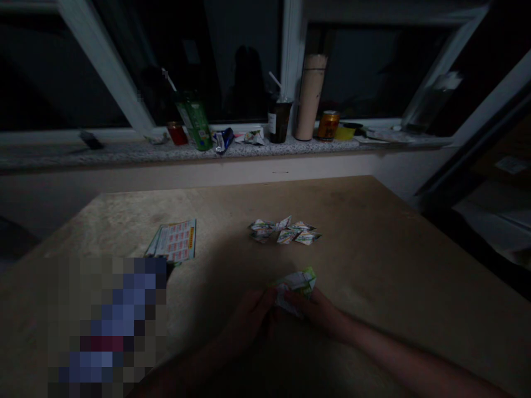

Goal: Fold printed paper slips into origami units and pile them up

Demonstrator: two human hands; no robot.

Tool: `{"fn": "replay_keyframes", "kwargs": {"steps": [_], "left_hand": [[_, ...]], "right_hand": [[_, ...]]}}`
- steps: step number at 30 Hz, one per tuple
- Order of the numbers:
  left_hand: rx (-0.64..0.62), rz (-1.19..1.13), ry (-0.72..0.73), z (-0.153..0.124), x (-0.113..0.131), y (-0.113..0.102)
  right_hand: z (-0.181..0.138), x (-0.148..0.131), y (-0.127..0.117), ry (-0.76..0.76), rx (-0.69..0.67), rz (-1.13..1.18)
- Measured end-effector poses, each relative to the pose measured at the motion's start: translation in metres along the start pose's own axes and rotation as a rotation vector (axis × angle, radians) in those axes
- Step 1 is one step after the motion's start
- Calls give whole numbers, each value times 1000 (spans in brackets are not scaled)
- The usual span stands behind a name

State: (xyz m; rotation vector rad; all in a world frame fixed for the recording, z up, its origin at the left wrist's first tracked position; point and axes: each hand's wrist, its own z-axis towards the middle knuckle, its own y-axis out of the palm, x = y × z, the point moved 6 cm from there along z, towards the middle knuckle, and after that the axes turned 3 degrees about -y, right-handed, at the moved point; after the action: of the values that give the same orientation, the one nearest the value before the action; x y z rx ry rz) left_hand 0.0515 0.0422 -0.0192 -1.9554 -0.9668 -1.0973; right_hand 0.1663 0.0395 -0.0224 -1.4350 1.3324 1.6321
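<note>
A green and white printed paper sheet (296, 282), partly folded, is held just above the table between both hands. My left hand (254, 309) pinches its left edge with thumb and fingers. On the paper's right side, my right hand (317, 309) has its thumb laid over the front and its fingers behind. Beyond the hands lie several small folded paper pieces (286, 232) with pointed ends, grouped in two rows. To the left is a stack of printed sheets (176, 241) with a grid of red and white boxes. The light is dim, so fine creases are hard to make out.
The wooden table (357, 221) meets a wall below a granite sill (145, 157). Along the sill stand a green cup (197, 124), a dark cup with a straw (279, 121), a tall flask (310, 99) and an orange can (329, 126). A blurred-out patch hides the table's lower left.
</note>
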Motion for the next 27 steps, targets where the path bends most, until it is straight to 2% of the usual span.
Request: {"fn": "replay_keyframes", "kwargs": {"steps": [8,11,16,18,20,23,27], "left_hand": [[55,53,-37,-4,-2,-2],[48,72,-51,-1,-6,-2],[46,0,2,1,-6,-3],[2,-81,72,-1,-2,-2],[-99,-165,164,-4,3,1],[-228,-169,267,-10,7,4],[-291,-159,332,-14,10,5]], "right_hand": [[2,0,-6,23,36,18],[1,1,-7,29,52,-53],[0,-2,-4,50,18,-125],[0,-2,-1,63,-24,-52],[0,0,2,83,-60,31],[-1,6,2,121,-70,108],[-3,10,6,206,-128,251]]}}
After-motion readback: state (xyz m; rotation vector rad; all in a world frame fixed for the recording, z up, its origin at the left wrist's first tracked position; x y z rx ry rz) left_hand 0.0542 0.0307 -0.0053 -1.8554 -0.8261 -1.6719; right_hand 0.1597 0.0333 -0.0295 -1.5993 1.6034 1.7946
